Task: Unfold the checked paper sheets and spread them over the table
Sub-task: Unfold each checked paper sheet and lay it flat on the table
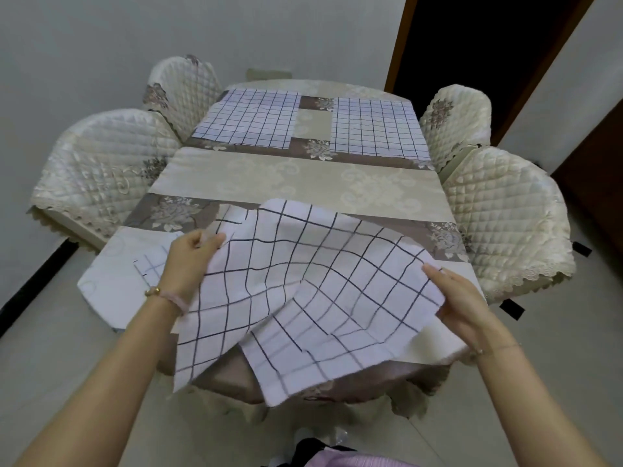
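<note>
A white checked sheet [303, 281] with dark grid lines hangs half unfolded above the near end of the table [303, 183]. My left hand [188, 261] pinches its upper left edge. My right hand [462, 305] grips its right edge. The sheet sags in the middle, and its lower flaps droop past the table's near edge. Two more checked sheets lie flat at the far end, one on the left [249, 119] and one on the right [377, 129]. A small folded checked piece [151, 264] peeks out on the table behind my left wrist.
Four quilted cream chairs surround the table, two on the left [101, 173] and two on the right [505, 214]. A patterned beige and brown tablecloth covers the table. A dark doorway [472, 45] stands at the back right. Pale floor tiles lie on both sides.
</note>
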Available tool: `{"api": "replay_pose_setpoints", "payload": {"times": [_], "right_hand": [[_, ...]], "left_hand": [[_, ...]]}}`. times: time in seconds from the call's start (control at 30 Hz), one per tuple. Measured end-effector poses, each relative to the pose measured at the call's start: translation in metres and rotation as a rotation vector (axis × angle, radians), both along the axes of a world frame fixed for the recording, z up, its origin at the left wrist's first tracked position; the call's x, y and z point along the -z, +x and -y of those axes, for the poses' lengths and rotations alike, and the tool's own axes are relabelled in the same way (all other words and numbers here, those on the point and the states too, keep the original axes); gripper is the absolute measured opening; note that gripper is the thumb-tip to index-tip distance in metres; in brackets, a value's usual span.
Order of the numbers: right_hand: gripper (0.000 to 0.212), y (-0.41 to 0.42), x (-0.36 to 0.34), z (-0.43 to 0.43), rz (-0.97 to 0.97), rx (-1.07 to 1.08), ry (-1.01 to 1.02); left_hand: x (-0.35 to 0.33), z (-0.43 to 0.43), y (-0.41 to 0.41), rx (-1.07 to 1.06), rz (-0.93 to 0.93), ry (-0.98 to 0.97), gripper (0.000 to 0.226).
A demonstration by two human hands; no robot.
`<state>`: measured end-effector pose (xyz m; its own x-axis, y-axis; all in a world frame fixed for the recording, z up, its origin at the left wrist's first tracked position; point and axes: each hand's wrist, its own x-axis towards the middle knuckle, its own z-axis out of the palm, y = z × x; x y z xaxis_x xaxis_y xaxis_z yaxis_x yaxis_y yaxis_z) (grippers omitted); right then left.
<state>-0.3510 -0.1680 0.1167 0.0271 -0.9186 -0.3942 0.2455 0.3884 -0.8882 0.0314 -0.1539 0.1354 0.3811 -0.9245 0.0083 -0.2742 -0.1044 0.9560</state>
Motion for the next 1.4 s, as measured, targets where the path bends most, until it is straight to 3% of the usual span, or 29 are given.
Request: {"api": "replay_pose_setpoints", "payload": {"times": [0.13, 0.3, 0.37, 0.43, 0.57, 0.63, 0.73, 0.87, 1.17, 1.3, 1.4], "right_hand": [[0.017, -0.009, 0.009, 0.039, -0.069, -0.005, 0.093], [0.041, -0.004, 0.038, 0.071, -0.229, 0.01, 0.164], [0.031, 0.003, 0.043, 0.064, -0.177, 0.0, 0.224], [0.027, 0.008, 0.049, 0.051, -0.12, -0.073, 0.287], [0.03, 0.012, 0.061, 0.025, -0.182, -0.206, 0.295], [0.017, 0.013, 0.066, 0.012, -0.302, -0.19, 0.259], [0.018, 0.007, 0.081, -0.002, -0.428, -0.17, 0.205], [0.02, 0.004, 0.09, -0.019, -0.484, -0.085, 0.174], [0.032, -0.005, 0.082, -0.08, -0.393, 0.205, 0.107], [0.016, -0.016, 0.062, -0.137, -0.382, 0.464, 0.13], [0.014, -0.027, 0.058, -0.191, -0.37, 0.644, 0.171]], "left_hand": [[0.005, 0.019, 0.025, -0.038, 0.037, 0.098, 0.032], [0.039, 0.029, 0.04, -0.118, 0.078, 0.317, 0.026], [0.061, 0.027, 0.049, -0.199, 0.069, 0.411, 0.022], [0.075, 0.02, 0.049, -0.288, 0.036, 0.474, 0.031], [0.089, -0.001, 0.046, -0.295, -0.151, 0.509, 0.041], [0.093, -0.017, 0.052, -0.256, -0.253, 0.535, 0.035], [0.098, -0.045, 0.064, -0.217, -0.306, 0.566, 0.046], [0.091, -0.092, 0.058, -0.105, -0.291, 0.64, 0.011], [0.073, -0.112, 0.025, -0.041, -0.291, 0.519, 0.005], [0.042, -0.093, -0.017, 0.07, -0.296, 0.45, 0.024], [0.054, -0.081, -0.047, 0.276, -0.319, 0.447, 0.015]]}}
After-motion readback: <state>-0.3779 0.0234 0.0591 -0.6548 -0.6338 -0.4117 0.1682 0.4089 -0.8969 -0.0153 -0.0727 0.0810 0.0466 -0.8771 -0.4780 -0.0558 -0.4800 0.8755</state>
